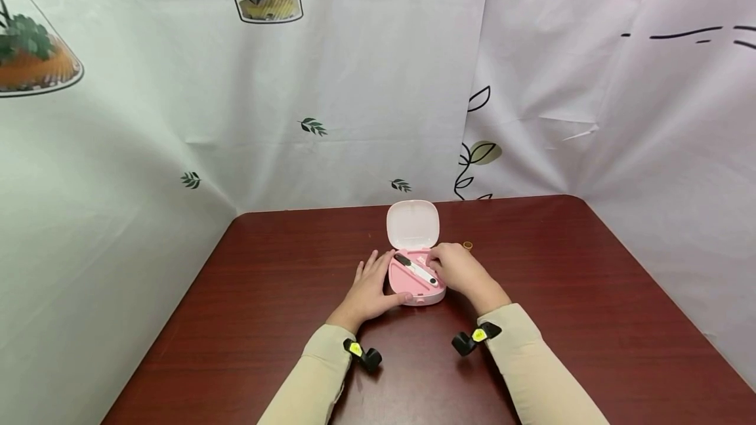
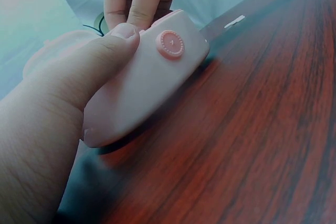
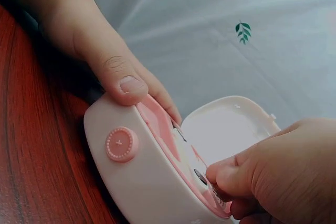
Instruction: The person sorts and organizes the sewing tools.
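A small white case (image 1: 426, 300) with a pink inner tray lies on the table, its white lid (image 1: 413, 223) raised at the back. My left hand (image 1: 367, 290) holds the case's left side, thumb on the front rim and index finger along the side. Across the tray lies a slim white tool (image 1: 420, 273) with a dark end and a black dot. At the tray's right side, my right hand (image 1: 459, 267) has its fingers curled down, pinching a small shiny piece (image 3: 216, 192), mostly hidden by the fingertips. A round pink button (image 3: 121, 144) sits on the case's front.
A small gold ring-shaped piece (image 1: 468, 245) lies on the dark red wood table (image 1: 283, 320), behind my right hand. A printed white cloth (image 1: 354, 84) hangs close behind the table's far edge.
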{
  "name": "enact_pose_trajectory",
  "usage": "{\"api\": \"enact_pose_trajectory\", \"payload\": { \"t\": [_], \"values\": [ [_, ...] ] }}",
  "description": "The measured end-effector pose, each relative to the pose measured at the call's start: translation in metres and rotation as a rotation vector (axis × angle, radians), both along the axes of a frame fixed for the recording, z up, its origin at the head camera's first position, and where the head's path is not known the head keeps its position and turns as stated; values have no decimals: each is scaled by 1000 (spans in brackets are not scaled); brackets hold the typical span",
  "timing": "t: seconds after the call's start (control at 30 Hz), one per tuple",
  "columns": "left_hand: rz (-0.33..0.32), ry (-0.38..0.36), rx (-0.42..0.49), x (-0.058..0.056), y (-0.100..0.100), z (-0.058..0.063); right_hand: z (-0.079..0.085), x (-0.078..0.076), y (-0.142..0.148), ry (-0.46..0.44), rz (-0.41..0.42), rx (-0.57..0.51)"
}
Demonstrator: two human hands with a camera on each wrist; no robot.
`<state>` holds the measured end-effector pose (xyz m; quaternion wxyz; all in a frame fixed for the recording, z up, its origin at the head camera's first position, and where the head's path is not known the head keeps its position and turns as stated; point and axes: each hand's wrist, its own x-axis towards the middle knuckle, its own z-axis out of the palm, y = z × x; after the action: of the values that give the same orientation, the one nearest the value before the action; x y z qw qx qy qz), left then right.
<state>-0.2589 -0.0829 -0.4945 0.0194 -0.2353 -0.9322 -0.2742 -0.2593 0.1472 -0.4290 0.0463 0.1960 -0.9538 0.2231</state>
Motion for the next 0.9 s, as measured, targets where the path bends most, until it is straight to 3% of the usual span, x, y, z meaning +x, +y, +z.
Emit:
{"api": "enact_pose_trajectory", "payload": {
  "t": [0.63, 0.77, 0.9],
  "values": [
    [5, 0, -1, 0, 0, -1, 2, -1, 6, -64, 20, -30],
    [2, -2, -2, 0, 0, 0, 2, -2, 10, -21, 23, -57],
    [0, -2, -1, 0, 0, -1, -1, -6, 18, 72, -41, -126]
  ]
}}
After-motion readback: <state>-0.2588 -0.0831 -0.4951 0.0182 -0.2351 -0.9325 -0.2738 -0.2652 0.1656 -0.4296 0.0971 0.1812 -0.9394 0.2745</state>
